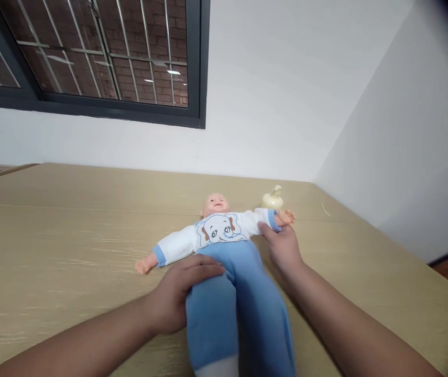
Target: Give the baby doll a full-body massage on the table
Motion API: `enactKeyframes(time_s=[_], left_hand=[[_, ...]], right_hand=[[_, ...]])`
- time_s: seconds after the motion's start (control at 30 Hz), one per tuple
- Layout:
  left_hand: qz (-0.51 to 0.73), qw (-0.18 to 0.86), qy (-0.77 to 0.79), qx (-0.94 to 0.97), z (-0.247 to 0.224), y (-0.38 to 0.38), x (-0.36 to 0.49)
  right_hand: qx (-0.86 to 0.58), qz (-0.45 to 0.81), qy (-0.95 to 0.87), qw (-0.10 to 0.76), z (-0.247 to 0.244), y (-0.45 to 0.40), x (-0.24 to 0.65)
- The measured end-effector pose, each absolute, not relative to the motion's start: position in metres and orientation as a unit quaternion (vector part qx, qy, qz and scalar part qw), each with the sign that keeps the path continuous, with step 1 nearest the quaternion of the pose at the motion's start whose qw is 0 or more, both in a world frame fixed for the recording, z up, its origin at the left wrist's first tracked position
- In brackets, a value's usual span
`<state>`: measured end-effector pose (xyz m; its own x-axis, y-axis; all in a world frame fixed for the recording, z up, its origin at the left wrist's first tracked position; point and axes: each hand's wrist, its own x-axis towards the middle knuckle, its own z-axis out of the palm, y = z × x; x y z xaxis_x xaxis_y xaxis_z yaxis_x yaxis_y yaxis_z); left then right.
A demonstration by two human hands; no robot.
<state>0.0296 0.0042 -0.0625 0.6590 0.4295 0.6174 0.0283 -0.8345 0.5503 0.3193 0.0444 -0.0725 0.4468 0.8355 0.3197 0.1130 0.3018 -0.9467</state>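
left hand (176,293): curled over the upper leg of the bald baby doll in white-and-blue clothes (224,230) | doll: face-up on pale wooden bench (90,230) | right hand (283,245): beside doll's torso, pinching its white sleeve near the blue cuff

The doll's head (216,203) looks like smooth plastic, its trousers (247,272) matt cloth, and the bench (90,225) smooth, faintly glossy, wood-grained.
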Motion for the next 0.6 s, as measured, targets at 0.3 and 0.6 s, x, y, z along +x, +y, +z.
enactKeyframes(time_s=[0.3, 0.6], left_hand=[[0.421, 0.329, 0.193, 0.823, -0.065, 0.011, 0.024], [0.391, 0.322, 0.137, 0.851, -0.064, 0.017, 0.035]], right_hand=[[-0.52, 0.063, -0.71, 0.47, -0.073, 0.025, 0.305], [-0.479, -0.033, -0.825, 0.299, -0.056, 0.022, 0.309]])
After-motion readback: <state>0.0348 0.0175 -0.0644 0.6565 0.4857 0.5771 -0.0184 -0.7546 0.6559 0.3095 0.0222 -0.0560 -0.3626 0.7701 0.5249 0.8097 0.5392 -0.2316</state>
